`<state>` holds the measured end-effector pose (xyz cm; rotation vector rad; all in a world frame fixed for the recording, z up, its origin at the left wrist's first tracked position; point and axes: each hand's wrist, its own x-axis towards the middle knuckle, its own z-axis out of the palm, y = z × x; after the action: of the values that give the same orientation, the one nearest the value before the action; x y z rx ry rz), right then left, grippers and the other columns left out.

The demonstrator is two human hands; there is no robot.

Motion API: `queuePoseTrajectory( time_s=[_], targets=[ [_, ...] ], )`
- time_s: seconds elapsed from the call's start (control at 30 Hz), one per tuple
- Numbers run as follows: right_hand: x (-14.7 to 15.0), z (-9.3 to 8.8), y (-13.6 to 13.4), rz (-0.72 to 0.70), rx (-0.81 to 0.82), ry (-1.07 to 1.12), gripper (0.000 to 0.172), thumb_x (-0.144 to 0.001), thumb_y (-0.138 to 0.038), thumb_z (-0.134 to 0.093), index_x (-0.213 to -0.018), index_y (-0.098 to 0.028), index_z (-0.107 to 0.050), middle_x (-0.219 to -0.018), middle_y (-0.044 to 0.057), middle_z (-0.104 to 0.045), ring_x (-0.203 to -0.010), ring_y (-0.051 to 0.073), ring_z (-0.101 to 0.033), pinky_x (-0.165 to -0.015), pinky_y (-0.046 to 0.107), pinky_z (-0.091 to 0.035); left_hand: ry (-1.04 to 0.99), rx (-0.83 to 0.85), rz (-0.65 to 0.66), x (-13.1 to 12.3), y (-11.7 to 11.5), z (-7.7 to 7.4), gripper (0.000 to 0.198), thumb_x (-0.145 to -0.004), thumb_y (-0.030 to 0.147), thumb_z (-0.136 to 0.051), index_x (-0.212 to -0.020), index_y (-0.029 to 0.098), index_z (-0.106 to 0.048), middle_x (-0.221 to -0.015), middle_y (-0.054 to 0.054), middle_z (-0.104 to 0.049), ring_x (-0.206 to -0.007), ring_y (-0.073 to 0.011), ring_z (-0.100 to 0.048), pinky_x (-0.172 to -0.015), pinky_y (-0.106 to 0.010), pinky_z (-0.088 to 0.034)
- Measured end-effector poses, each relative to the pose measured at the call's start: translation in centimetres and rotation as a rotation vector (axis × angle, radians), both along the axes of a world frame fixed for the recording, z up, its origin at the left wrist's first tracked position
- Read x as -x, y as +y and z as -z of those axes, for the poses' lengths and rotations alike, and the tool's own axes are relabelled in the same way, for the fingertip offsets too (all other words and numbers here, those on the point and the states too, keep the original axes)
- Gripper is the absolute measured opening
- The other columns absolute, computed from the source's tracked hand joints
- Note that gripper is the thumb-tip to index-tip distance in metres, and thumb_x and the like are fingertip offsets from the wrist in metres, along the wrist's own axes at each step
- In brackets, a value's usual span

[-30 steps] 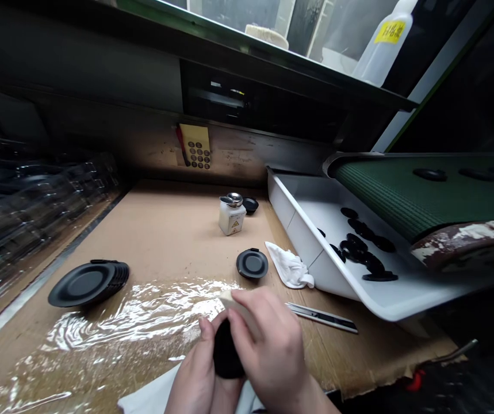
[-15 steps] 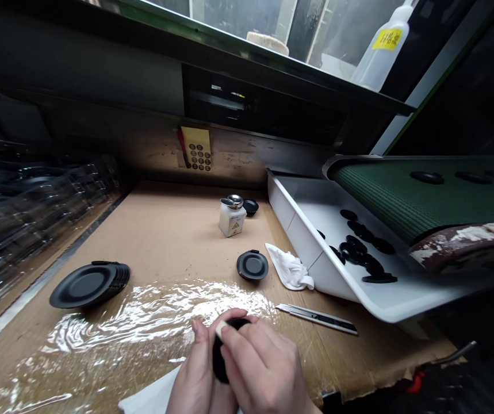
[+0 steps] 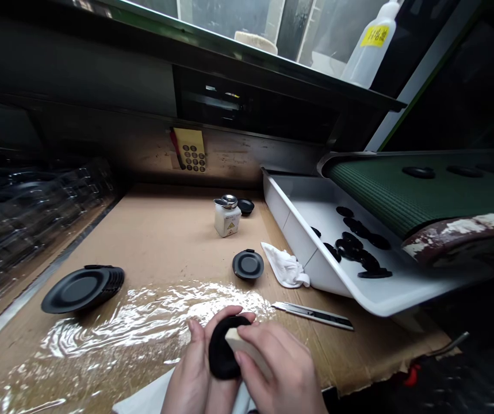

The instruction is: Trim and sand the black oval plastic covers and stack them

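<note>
The left hand [image 3: 190,374] and right hand [image 3: 283,371] sit close together at the near edge of the bench [image 3: 156,241]; the left cradles a black round disc [image 3: 219,351] upright, fingers curled over its rim; the right presses a pale block [image 3: 247,349] against its face.

The left hand [image 3: 190,374] and right hand [image 3: 279,368] are bare and slim-fingered, with short, plain fingernails [image 3: 192,324]; white fabric [image 3: 143,394] beside them at the bottom edge could be a sleeve or a cloth, too little shows to tell
</note>
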<state>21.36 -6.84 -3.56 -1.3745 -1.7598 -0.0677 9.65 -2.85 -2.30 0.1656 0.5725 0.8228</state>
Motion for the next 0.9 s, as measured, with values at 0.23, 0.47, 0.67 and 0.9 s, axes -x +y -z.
queuePoseTrajectory(
  time_s=[0.23, 0.47, 0.67, 0.9],
  targets=[
    [2.9, 0.6, 0.3, 0.042, -0.095, 0.035, 0.023, -0.089, -0.027, -0.039, -0.087, -0.017, -0.059, -0.064, 0.003, -0.057, -0.054, 0.014, -0.053, -0.049, 0.025, -0.042, 0.162, -0.085, -0.011, -0.1, -0.3, -0.3, 0.044, -0.081, 0.052, -0.038, -0.086, 0.02, -0.067, -0.091, -0.007, -0.069, -0.092, -0.0231, -0.059, -0.094, -0.036, -0.034],
    [-1.9, -2.1, -1.1, -0.08, 0.087, -0.281, 0.016, -0.087, -0.023, -0.047, -0.092, -0.019, -0.061, -0.064, 0.001, -0.055, -0.057, 0.012, -0.051, -0.049, 0.022, -0.038, 0.111, -0.062, -0.049, -0.4, -0.3, -0.5, 0.042, -0.082, 0.05, -0.039, -0.086, 0.018, -0.067, -0.091, -0.009, -0.069, -0.097, -0.022, -0.057, -0.097, -0.037, -0.033],
    [-2.3, -2.4, -0.9, -0.004, -0.035, -0.307, 0.022, -0.086, -0.017, -0.044, -0.094, -0.02, -0.063, -0.07, 0.003, -0.06, -0.06, 0.013, -0.05, -0.053, 0.025, -0.038, 0.134, -0.136, -0.028, -0.3, 0.0, 0.2, 0.038, -0.081, 0.049, -0.041, -0.086, 0.021, -0.066, -0.093, -0.007, -0.068, -0.104, -0.0254, -0.052, -0.102, -0.043, -0.025],
    [1.6, 1.4, -0.5, 0.148, -0.248, -0.241, 0.016, -0.083, -0.013, -0.049, -0.081, -0.018, -0.064, -0.052, -0.001, -0.054, -0.047, 0.012, -0.045, -0.043, 0.025, -0.028, 0.24, -0.14, -0.055, -0.6, -0.5, -0.2, 0.035, -0.08, 0.047, -0.044, -0.088, 0.02, -0.065, -0.093, -0.007, -0.065, -0.098, -0.023, -0.053, -0.098, -0.039, -0.029]
  ],
)
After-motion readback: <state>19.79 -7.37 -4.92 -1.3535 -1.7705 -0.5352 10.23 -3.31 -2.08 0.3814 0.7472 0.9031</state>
